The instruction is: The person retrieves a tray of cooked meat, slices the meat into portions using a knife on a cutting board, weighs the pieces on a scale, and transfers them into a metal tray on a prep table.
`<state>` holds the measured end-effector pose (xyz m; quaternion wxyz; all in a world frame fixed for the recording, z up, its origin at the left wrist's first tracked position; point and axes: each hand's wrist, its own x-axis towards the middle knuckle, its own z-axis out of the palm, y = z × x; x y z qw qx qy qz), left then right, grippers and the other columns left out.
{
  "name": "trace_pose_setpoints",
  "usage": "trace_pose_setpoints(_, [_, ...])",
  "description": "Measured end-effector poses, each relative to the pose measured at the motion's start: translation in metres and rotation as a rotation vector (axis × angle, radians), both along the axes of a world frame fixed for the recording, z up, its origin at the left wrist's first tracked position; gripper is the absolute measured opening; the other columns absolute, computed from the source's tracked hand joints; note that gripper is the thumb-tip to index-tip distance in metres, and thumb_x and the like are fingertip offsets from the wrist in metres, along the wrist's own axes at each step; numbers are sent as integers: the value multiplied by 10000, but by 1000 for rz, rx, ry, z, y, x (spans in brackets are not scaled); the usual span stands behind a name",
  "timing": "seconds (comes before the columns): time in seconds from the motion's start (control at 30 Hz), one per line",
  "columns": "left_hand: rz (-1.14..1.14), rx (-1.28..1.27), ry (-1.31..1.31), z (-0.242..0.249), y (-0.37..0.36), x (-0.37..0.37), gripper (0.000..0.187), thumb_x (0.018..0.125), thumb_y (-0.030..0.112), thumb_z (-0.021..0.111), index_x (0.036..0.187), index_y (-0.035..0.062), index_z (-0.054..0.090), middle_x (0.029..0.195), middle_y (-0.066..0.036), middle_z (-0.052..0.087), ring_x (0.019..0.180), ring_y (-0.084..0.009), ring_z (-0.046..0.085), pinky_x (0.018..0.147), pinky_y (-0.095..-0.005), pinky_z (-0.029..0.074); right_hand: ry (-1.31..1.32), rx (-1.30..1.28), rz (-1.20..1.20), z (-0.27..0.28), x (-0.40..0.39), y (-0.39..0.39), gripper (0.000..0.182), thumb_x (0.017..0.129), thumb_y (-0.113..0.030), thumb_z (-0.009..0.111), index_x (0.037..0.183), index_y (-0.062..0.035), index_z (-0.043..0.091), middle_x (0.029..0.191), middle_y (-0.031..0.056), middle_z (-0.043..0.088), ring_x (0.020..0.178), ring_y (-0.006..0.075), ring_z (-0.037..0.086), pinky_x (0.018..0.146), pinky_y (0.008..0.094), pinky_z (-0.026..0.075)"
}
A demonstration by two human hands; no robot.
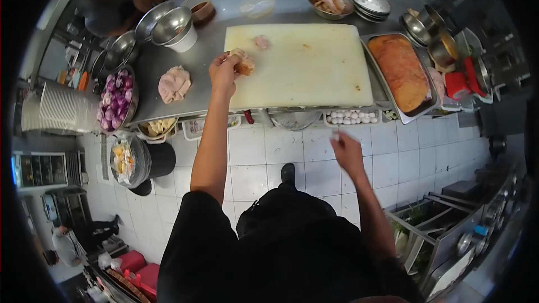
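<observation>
My left hand [223, 74] is closed on a piece of food [243, 65], pale pink on top and orange-brown below, over the left edge of a white cutting board [314, 81]. A small pink scrap of raw meat [261, 42] lies on the board just beyond it. Lower down, off the counter's front edge, my right hand [347, 150] hangs in the air with fingers curled together; what they hold, if anything, I cannot tell. A crumpled pale pink cloth [174, 84] rests on the steel counter [205, 98] to the left.
Right of the board sits a metal tray [417, 113] with a large orange slab of food. Purple onions [115, 101] fill a bowl at far left. Eggs [352, 117] sit below the front edge. Metal bowls [175, 27] and another person [115, 0] are at back left.
</observation>
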<state>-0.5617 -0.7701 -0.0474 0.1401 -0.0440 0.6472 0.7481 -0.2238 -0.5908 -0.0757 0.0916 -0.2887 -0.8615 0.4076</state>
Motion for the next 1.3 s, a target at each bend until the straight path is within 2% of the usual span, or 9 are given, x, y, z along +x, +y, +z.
trace_pose_setpoints(0.3, [109,252,-166,27,-132,156,410,803,34,563,1203,-23,493,1096,-101,584,985,-196,595,827,-348,507,168,390,246,31,-323,-5,402,732,-351,692,951,-16,657,955,216,657,949,361,614,833,421,493])
trace_pose_setpoints(0.57, [500,180,-382,-10,-221,287,327,798,37,577,1119,-15,541,1010,-116,613,895,-232,626,753,-361,535,47,664,75,-53,-392,80,264,776,-300,620,684,-57,668,764,189,659,758,330,647,732,417,514])
trace_pose_setpoints(0.63, [592,195,-426,-8,-226,308,322,815,57,564,1127,-14,532,1038,-126,604,922,-244,614,782,-384,520,-17,-138,-67,0,-366,106,313,809,-238,579,549,-64,588,622,144,621,596,231,633,576,379,501])
trace_pose_setpoints(0.67, [616,196,-423,-10,-227,317,322,815,57,564,1127,-14,532,1038,-126,604,922,-244,614,782,-384,520,195,154,232,-17,-365,154,388,887,-266,461,584,-59,588,566,77,573,515,142,561,483,320,451])
trace_pose_setpoints(0.7, [639,227,-392,-12,-231,329,327,823,70,554,1138,-14,525,1054,-129,598,944,-249,604,807,-395,508,312,-719,444,-10,-362,211,189,900,-217,545,797,-74,615,689,70,609,628,153,613,522,302,485])
trace_pose_setpoints(0.73, [670,259,-360,-12,-233,343,333,832,84,544,1150,-14,519,1070,-132,592,966,-254,595,832,-405,496,515,-919,-255,26,-363,170,134,892,-140,528,849,-70,634,838,82,614,741,188,620,593,338,546])
trace_pose_setpoints(1.0, [876,246,-150,27,-216,432,376,867,101,538,1217,-34,505,1091,-112,600,1003,-219,604,861,-367,503,144,-729,245,-32,-364,211,467,922,-368,563,1267,-59,505,1113,119,623,962,188,603,817,275,491])
trace_pose_setpoints(1.1, [1082,194,-132,46,-223,466,418,807,22,589,1209,-41,493,1080,-129,592,985,-238,606,844,-382,508,69,-919,649,-1,-251,68,382,970,-302,510,1218,-14,551,670,-23,456,743,100,560,673,227,456])
trace_pose_setpoints(1.3, [1416,290,-39,48,-243,553,407,780,-4,603,1173,-41,504,1063,-141,604,917,-233,634,784,-380,531,-388,-619,1103,-86,-100,-72,245,934,-256,551,787,-61,566,592,15,530,473,95,469,407,253,345])
